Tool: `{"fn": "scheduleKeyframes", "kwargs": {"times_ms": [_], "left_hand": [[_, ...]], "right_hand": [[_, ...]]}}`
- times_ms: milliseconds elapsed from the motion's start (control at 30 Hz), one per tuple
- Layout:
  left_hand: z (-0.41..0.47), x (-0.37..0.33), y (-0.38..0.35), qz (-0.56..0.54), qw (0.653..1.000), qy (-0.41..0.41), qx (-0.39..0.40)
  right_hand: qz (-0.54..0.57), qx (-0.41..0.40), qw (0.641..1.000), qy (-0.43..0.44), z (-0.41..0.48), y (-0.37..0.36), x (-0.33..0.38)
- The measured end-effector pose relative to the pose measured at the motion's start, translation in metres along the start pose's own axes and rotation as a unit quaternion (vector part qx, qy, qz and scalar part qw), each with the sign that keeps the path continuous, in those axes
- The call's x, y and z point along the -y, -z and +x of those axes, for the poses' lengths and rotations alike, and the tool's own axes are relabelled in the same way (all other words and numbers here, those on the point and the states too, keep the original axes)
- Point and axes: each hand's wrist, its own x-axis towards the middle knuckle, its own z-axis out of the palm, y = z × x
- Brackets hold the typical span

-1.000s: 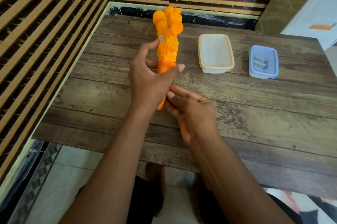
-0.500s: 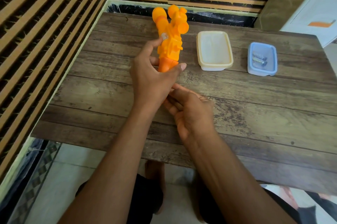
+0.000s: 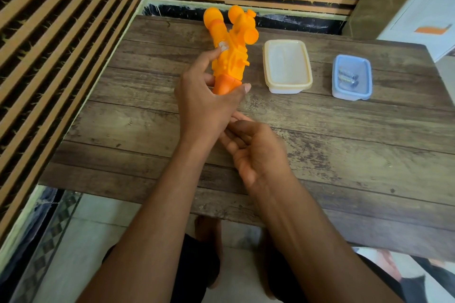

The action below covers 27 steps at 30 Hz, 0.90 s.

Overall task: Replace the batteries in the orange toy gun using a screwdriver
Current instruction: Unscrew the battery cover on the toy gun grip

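While the left hand [image 3: 206, 103] clamps the toy gun [image 3: 230, 51] upright above the bench [image 3: 344, 155], the right hand [image 3: 256, 152] hovers just beneath, fingers curled, contents hidden. No screwdriver shows. Batteries [image 3: 347, 77] wait in the blue box [image 3: 351, 77], well right; replacement appears barely started.

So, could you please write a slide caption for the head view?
Left hand grips orange toy gun above wooden table; right hand waits below, open.
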Motion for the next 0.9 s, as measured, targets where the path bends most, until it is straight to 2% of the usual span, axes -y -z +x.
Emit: {"fn": "scheduleKeyframes", "kwargs": {"times_ms": [900], "left_hand": [[0.0002, -0.0005, -0.0027, 0.006, 1.0, 0.015, -0.003]], "right_hand": [[-0.016, 0.013, 0.999, 0.049, 0.0, 0.0014, -0.0053]]}}
